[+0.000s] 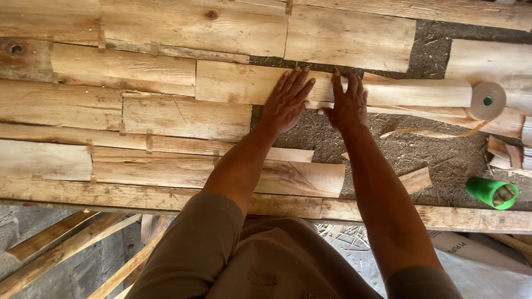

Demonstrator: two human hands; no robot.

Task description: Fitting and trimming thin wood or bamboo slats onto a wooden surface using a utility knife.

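Pale thin wood veneer sheets are laid edge to edge, joined by short tape strips. Left hand is spread flat, right hand pressed beside it, pinning a seam. Brown paper tape roll lies unreeled rightward; green plastic spool nearby.

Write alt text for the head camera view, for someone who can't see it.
Two bare hands, left hand and right hand, press flat on a thin wood veneer strip among patched veneer sheets on a worktable. A brown tape roll and a green tube lie to the right.
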